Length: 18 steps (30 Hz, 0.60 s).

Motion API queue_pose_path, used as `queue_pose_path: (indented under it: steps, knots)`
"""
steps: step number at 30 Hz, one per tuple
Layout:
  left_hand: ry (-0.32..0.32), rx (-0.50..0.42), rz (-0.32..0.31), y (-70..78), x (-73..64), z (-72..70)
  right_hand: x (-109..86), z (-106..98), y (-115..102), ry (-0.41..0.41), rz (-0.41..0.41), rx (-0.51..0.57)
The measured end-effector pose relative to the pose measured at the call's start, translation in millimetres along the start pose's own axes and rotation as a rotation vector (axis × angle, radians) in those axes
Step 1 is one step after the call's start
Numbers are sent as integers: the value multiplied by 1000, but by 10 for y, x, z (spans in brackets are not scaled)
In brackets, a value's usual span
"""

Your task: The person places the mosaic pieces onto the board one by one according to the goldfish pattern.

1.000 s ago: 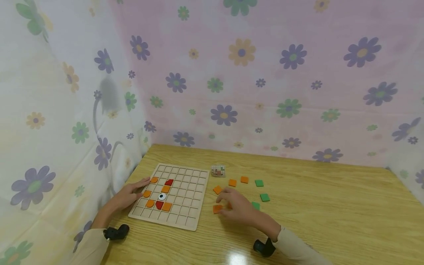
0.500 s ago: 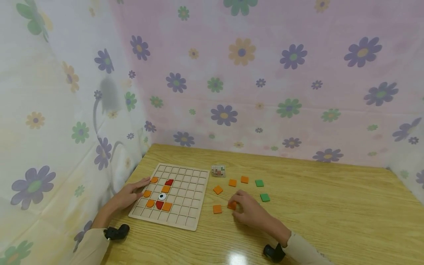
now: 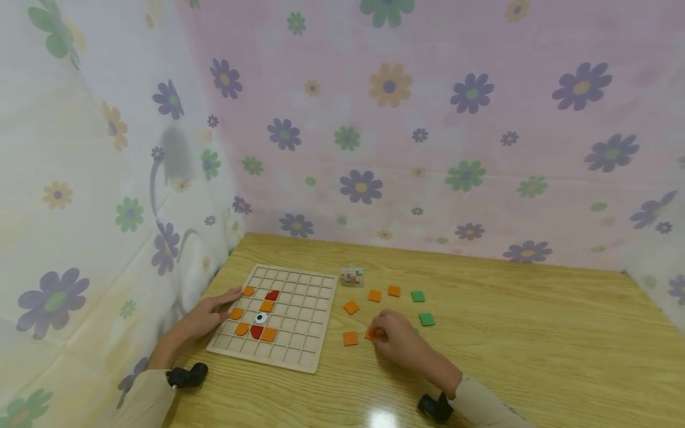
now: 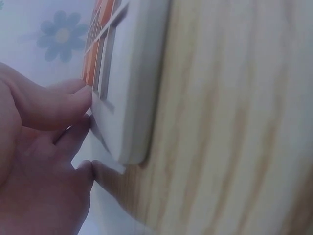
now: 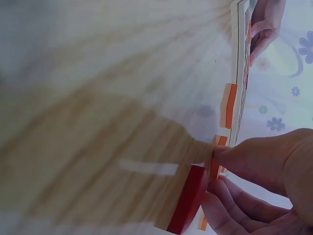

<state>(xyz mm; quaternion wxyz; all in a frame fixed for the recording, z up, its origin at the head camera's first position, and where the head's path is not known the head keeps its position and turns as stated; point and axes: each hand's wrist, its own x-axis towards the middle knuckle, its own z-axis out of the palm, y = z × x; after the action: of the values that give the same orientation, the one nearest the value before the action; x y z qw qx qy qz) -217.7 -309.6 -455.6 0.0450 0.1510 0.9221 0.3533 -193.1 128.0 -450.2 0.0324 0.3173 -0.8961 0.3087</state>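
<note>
On the wooden table lies a square gridded board [image 3: 299, 324] holding orange pieces [image 3: 268, 334], red pieces [image 3: 257, 332] and a white eye piece [image 3: 260, 318]. My left hand [image 3: 200, 318] rests at the board's left edge; the left wrist view shows the thumb [image 4: 80, 100] touching the board's rim. Right of the board, my right hand [image 3: 400, 340] pinches an orange square tile [image 3: 370, 334] at table level. In the right wrist view, the thumb [image 5: 234, 155] presses that tile, and a red piece [image 5: 190, 200] lies beside the fingers.
Loose orange tiles [image 3: 350, 338] and green tiles [image 3: 426, 320] lie around the right hand. A small picture card [image 3: 351, 276] lies by the board's upper right corner. Flowered cloth [image 3: 364, 148] hangs behind and to the left of the table.
My right hand moved right from the loose tiles nearest the board to another orange tile, and its fingers closed on it. The left hand has stayed at the board's edge.
</note>
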Motion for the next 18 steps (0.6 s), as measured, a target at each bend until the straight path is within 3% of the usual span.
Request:
queue_pose_path:
  steps: [6, 18]
  knots:
    - [5, 10, -5, -18, -30, -52, 57, 12, -42, 8, -52, -22]
    - [-10, -15, -12, -1, 19, 2, 20, -32, -28, -28, -2, 33]
